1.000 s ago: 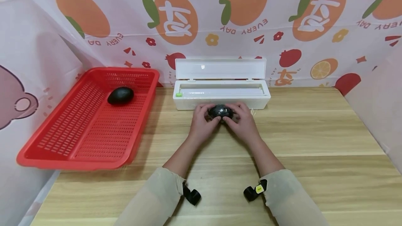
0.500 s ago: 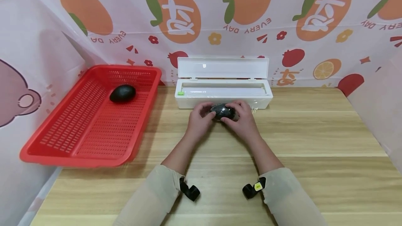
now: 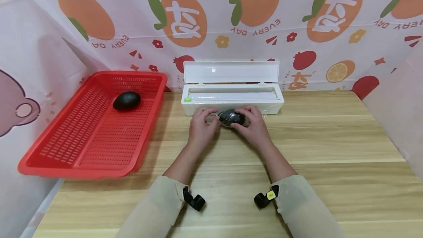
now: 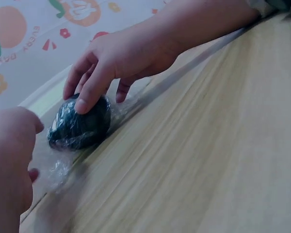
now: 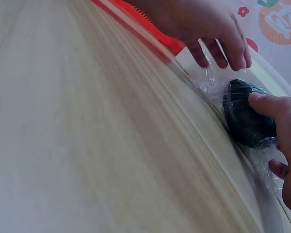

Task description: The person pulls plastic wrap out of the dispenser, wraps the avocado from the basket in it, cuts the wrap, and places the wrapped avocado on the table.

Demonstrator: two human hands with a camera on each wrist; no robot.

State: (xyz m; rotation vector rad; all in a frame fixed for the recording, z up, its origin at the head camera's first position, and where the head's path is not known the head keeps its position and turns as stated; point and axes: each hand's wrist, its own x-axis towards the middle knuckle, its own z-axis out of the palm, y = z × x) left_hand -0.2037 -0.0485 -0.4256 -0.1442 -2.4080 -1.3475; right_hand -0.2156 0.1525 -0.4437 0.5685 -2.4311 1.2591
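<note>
A dark, film-wrapped avocado (image 3: pixel 228 118) lies on the table against the front of a white cling film dispenser (image 3: pixel 232 98). My right hand (image 3: pixel 253 126) holds it from the right, thumb and fingers around its side; in the left wrist view that hand's thumb lies on the wrapped avocado (image 4: pixel 82 124). Just left of it is my left hand (image 3: pixel 201 127), thumb and forefinger apart beside the loose film. In the right wrist view the left hand's (image 5: pixel 203 29) fingers hang bent over crumpled cling film (image 5: pixel 206 80) at the avocado's end.
A red plastic basket (image 3: pixel 145 150) stands at the left with another dark avocado (image 3: pixel 127 100) in it. The dispenser's lid (image 3: pixel 231 72) is raised, and a green slider (image 3: pixel 188 99) sits at its left end. A printed cloth hangs behind the table (image 3: pixel 330 139).
My left hand has come off the avocado and moved left to its loose film. The right hand stays on the avocado, whose left end shows more now.
</note>
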